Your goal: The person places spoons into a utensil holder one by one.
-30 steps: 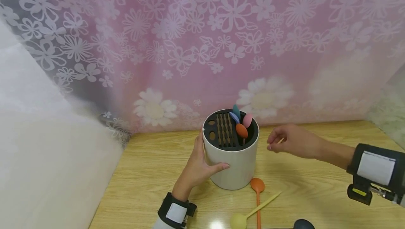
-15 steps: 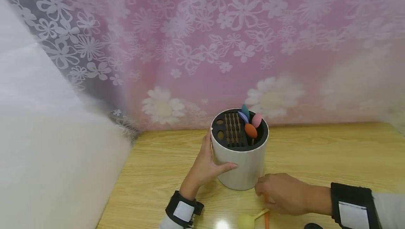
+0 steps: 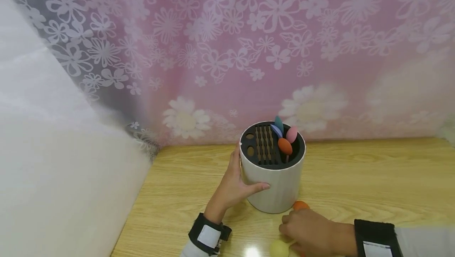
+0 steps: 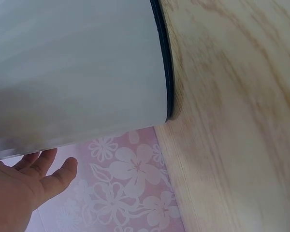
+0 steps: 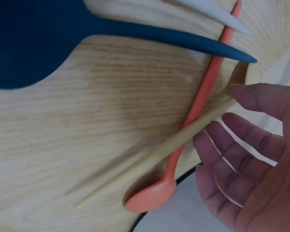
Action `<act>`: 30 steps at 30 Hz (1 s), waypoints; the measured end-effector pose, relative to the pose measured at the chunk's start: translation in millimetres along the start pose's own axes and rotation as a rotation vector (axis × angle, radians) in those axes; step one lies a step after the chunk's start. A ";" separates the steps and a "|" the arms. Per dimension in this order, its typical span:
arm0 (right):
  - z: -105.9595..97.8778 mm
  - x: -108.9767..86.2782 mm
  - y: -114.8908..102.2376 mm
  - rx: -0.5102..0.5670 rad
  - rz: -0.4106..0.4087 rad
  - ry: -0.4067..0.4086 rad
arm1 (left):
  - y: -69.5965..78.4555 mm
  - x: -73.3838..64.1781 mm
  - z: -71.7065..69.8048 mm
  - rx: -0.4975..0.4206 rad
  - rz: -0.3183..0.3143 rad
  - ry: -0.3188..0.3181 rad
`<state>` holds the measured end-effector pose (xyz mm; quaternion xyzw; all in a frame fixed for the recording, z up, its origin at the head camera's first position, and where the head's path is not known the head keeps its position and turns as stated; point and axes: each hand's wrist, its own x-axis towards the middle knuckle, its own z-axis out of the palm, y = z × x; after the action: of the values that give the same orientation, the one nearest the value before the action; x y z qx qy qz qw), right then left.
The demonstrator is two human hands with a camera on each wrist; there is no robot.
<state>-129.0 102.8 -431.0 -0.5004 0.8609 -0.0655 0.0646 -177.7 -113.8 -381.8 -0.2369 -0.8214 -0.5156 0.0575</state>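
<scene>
My left hand (image 3: 232, 192) holds the left side of a white cylindrical utensil holder (image 3: 279, 190), its thumb across the front. The holder's dark slotted top (image 3: 264, 146) bears several colored spoon heads, among them an orange one (image 3: 285, 146) and a pink one (image 3: 292, 134). In front of it, my right hand (image 3: 313, 231) pinches the handle of a yellow spoon (image 3: 279, 248). The right wrist view shows that pale handle (image 5: 154, 154) running between thumb and fingers, crossing over an orange spoon (image 5: 152, 195) on the table. In the head view my right hand hides most of the orange spoon.
In the right wrist view, a dark blue utensil (image 5: 43, 38) with a broad head lies beside the spoons. Near its handle is a white tapered tip (image 5: 208, 9). A pink floral curtain (image 3: 227, 51) hangs behind the wooden table (image 3: 373, 178).
My right hand has come down from beside the holder to the spoons in front, and now has the yellow handle. My left hand still holds the utensil holder; the head view has shifted slightly.
</scene>
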 end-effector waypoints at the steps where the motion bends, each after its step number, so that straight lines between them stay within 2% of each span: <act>1: 1.6 0.8 -0.8 -0.001 -0.001 -0.003 | -0.7 0.3 0.5 -0.001 0.002 -0.001; 4: 7.2 1.5 -2.3 -0.008 -0.007 0.001 | -4.5 2.1 2.4 -0.003 0.000 -0.004; 11: 12.9 2.1 -2.1 -0.030 -0.017 0.007 | -34.7 7.0 10.9 0.040 -0.008 0.017; 15: 10.1 3.0 -3.3 -0.047 -0.031 0.028 | -38.4 6.6 10.2 0.045 -0.006 0.017; 18: 1.9 0.0 -5.0 -0.041 -0.019 0.033 | -31.2 5.0 9.1 0.036 0.000 0.013; 24: -25.5 -11.1 -6.8 0.026 0.065 0.054 | -2.5 -1.2 1.1 -0.001 0.006 0.002; 26: -36.2 -15.5 -7.3 0.049 0.082 0.093 | 0.8 -1.8 -0.1 0.001 0.005 -0.001; 30: -58.8 -24.8 -6.6 0.175 0.116 0.124 | 0.3 -1.6 -0.7 0.001 0.008 0.005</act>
<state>-121.7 123.9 -371.0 -0.4372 0.8817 -0.1674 0.0583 -176.2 -114.9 -381.8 -0.2390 -0.8205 -0.5156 0.0615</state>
